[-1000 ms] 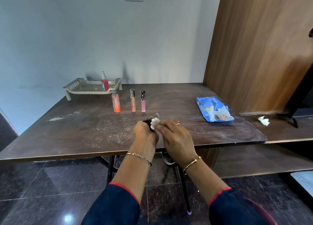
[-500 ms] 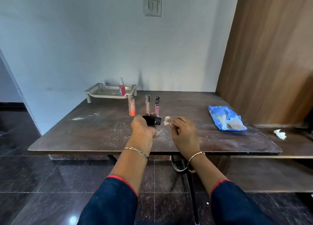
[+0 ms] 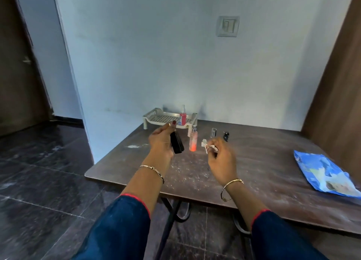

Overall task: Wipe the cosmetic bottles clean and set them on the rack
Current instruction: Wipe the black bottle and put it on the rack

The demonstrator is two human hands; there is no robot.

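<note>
- We see the left hand point(image 3: 161, 142) raised over the far-left part of the table point(image 3: 263, 154), fingers curled round a black bottle point(image 3: 177, 144); firm grip, thumb side blurred.
- Black bottle is off the table, tilted, top end inside the hand and lower end toward the near right.
- Right hand point(image 3: 222, 159) hovers over the table's middle, fingertips pinching a small crumpled white wipe point(image 3: 204, 143); the other fingers are loosely bent.
- Wipe and black bottle are apart and not touching.
- Rack point(image 3: 166, 119) sits at the far-left corner of the table against the wall, with 1 red bottle point(image 3: 183, 117) upright on its right side.
- Orange spray bottle point(image 3: 193, 141) stands upright on the table just near of the rack's right end; in view it shows between the 2 hands.
- 2 slim tubes stand upright right of it: a clear-capped tube point(image 3: 214, 132) and a black-capped tube point(image 3: 226, 135); their lower parts are hidden behind the right hand.
- Blue packet point(image 3: 324, 176) lies flat near the table's right edge, well apart from the bottles.
- White dust is scattered over the table between the hands.
- Wall switch point(image 3: 228, 26) is on the wall above the table.
</note>
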